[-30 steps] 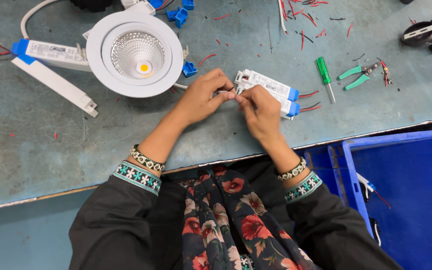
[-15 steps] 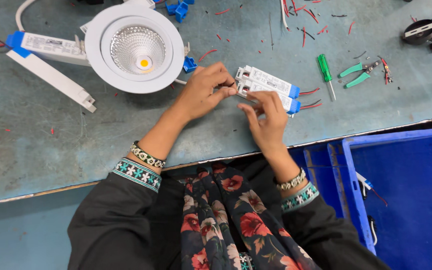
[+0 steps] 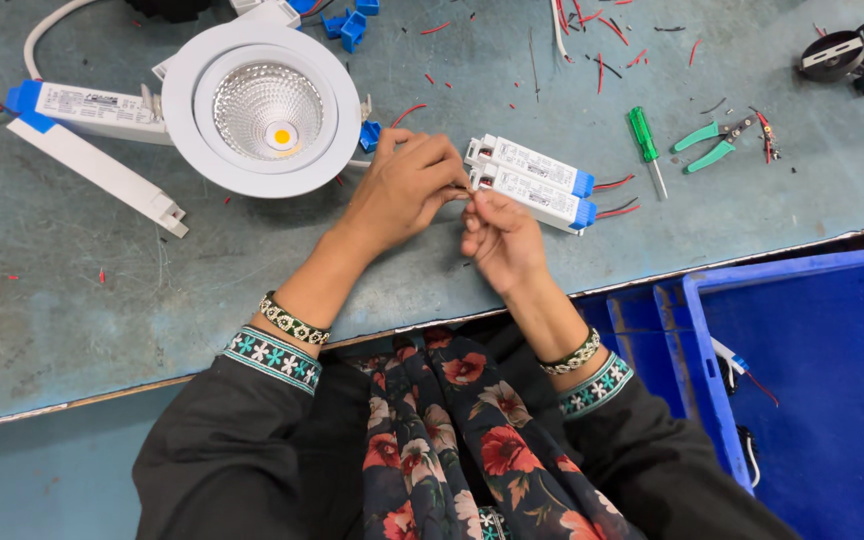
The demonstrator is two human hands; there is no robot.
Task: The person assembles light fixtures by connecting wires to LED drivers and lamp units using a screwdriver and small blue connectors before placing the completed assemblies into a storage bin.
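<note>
Now both hands meet at the near end of two white driver boxes (image 3: 532, 182) that lie side by side on the grey-green bench (image 3: 72, 300). The left hand (image 3: 402, 190) has its fingers curled and pinched together at the boxes' left end, where something small and thin sits between the fingertips; what it is cannot be made out. The right hand (image 3: 500, 238) comes up from below with thumb and forefinger closed on the same spot, touching the left fingertips. Each box has a blue cap at its far right end, with red wires (image 3: 614, 198) trailing out onto the bench.

Just left of the left hand stands a round white downlight (image 3: 264, 108), face up, its yellow chip in the middle of the reflector. Beyond it lie a third white driver (image 3: 92, 105) and a long white cover (image 3: 102, 172). To the right of the boxes lie a green screwdriver (image 3: 644, 138) and green-handled cutters (image 3: 714, 145), well apart from the hands. Red wire scraps dot the bench. A blue crate (image 3: 802, 370) stands at the bench's lower right edge, beside the right forearm.
</note>
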